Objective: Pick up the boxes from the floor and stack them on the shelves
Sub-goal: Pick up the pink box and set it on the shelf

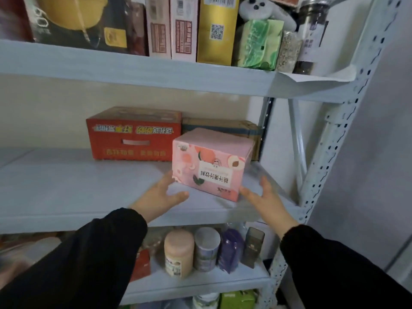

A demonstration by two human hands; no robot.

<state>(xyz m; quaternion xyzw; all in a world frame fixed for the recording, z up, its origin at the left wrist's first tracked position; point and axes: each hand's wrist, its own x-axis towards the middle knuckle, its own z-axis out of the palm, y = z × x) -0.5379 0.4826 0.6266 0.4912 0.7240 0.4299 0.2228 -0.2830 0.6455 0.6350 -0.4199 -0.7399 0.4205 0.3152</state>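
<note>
On the middle shelf (66, 192), toward the back, a red box (133, 136) sits square against the wall with a brown taped carton (223, 128) just beside it on the right — a back row that leaves the front of the board free. The left hand (160, 195) reaches in with its fingers spread and loose, the fingertips at the lower left corner of the pink box (211, 166); it looks to be steadying or nudging rather than gripping. The pink box rests on the shelf in front of the brown carton, turned slightly askew, its printed label facing out upside down. The right hand (265, 197) is likewise open, palm toward the box's lower right corner, near it or just touching — blur hides which. Judging by the flanking hands, the box is set down and being squared up, probably to be pushed back against the row behind.
</note>
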